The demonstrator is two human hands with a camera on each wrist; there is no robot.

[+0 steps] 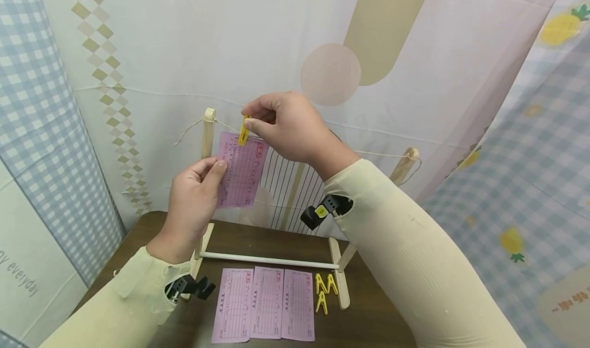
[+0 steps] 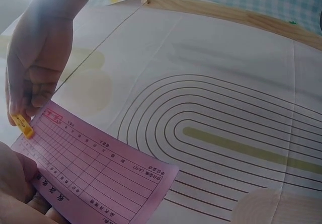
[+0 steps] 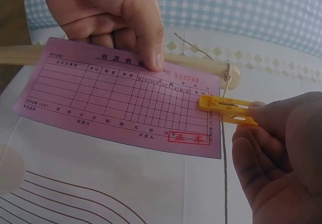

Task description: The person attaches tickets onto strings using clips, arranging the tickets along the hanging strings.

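Observation:
A pink receipt slip [image 1: 241, 176] with printed lines and a red stamp hangs at a thin string [image 1: 382, 154]. My left hand [image 1: 195, 194] pinches its left edge between thumb and fingers. At the slip's upper edge, my right hand [image 1: 295, 128] pinches a yellow clothespin [image 1: 243, 132]. In the right wrist view the tip of the clothespin [image 3: 209, 103] overlaps the slip's edge beside the string [image 3: 225, 183]. The left wrist view shows the same slip [image 2: 100, 168] slanting down from the right hand [image 2: 40, 58].
The string runs between a left wooden post [image 1: 208, 133] and a right wooden post [image 1: 404, 166]. A white rod [image 1: 272, 260] joins the stand's feet. On the brown table [image 1: 369, 317] lie three pink slips [image 1: 267, 302] and several yellow clothespins [image 1: 321, 303]. Patterned cloth [image 1: 207, 41] hangs behind.

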